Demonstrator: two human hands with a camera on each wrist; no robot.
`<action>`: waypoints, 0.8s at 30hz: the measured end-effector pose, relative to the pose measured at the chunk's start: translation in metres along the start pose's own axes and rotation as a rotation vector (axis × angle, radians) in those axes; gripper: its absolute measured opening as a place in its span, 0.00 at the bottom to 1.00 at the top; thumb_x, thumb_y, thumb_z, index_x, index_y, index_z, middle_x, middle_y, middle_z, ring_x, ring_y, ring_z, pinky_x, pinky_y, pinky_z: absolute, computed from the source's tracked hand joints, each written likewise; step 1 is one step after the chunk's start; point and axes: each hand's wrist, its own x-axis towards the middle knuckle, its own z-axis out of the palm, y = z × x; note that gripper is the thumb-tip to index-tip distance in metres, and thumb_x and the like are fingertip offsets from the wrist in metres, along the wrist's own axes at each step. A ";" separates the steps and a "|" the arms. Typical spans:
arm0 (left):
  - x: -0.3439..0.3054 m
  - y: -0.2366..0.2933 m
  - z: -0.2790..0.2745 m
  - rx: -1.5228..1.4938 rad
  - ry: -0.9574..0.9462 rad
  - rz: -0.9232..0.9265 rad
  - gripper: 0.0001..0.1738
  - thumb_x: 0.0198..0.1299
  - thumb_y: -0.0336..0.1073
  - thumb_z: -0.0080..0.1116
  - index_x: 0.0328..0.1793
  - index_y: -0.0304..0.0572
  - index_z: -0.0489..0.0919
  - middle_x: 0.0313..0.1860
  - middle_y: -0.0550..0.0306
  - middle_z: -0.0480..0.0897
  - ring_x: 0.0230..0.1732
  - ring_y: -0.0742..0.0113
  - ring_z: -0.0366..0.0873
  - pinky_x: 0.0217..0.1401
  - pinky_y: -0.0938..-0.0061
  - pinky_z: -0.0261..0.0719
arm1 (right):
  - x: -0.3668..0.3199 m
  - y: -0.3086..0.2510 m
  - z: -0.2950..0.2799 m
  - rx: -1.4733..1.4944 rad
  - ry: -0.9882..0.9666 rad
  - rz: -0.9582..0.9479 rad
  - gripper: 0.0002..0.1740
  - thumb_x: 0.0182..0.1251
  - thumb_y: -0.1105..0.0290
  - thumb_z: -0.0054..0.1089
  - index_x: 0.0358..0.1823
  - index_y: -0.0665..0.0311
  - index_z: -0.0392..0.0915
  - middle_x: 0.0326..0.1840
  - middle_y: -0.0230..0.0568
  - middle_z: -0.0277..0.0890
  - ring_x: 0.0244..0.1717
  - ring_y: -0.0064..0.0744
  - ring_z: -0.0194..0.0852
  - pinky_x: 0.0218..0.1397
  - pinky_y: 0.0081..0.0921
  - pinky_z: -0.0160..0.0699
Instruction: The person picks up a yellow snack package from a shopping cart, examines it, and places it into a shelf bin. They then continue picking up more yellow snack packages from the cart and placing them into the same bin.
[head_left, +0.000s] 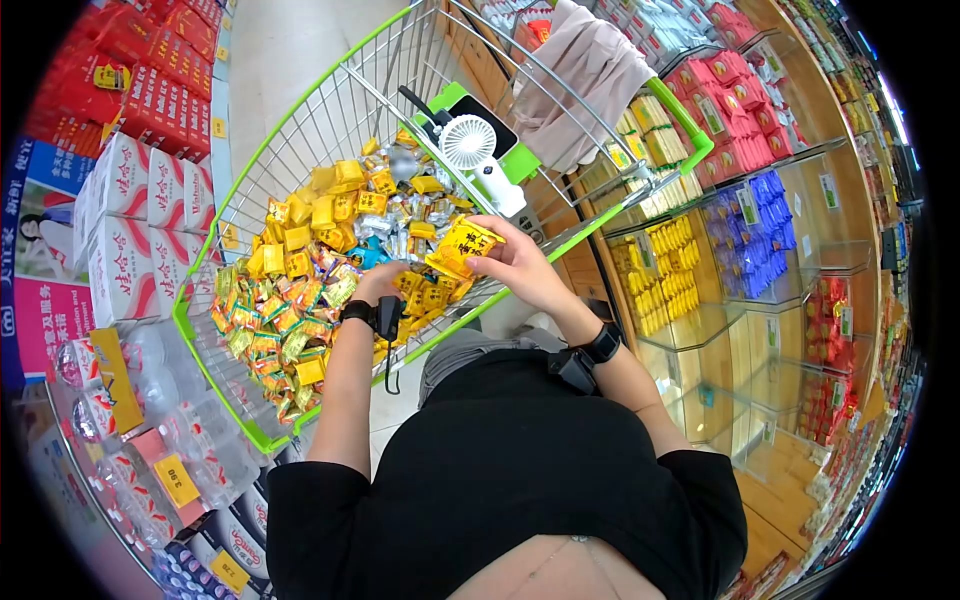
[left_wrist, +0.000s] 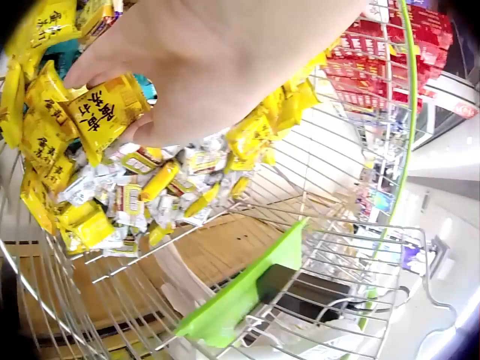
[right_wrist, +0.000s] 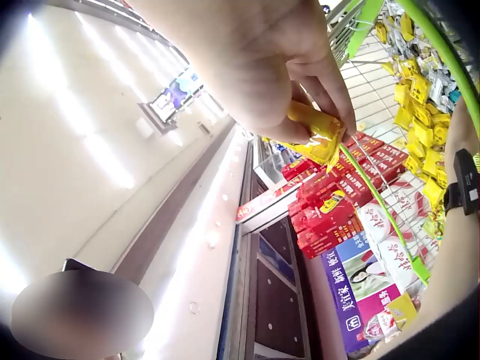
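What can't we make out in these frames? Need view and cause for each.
- Bottom of the packet heap: head view, covered by its own top layer.
- Some fingertips of the right hand: head view, behind the yellow packet it holds.
- Part of the left hand: left wrist view, cut off by the top edge.
- Part of the dark screen: head view, behind the white fan.
- Fine print on the shelf tags: head view, too small.
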 end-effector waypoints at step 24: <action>-0.227 0.093 0.113 -0.298 0.093 1.052 0.17 0.59 0.31 0.43 0.52 0.54 0.55 0.47 0.52 0.69 0.49 0.61 0.68 0.52 0.63 0.66 | -0.072 -0.023 -0.068 0.091 0.159 -0.098 0.21 0.56 0.75 0.51 0.53 0.65 0.60 0.44 0.36 0.68 0.39 0.20 0.69 0.40 0.17 0.71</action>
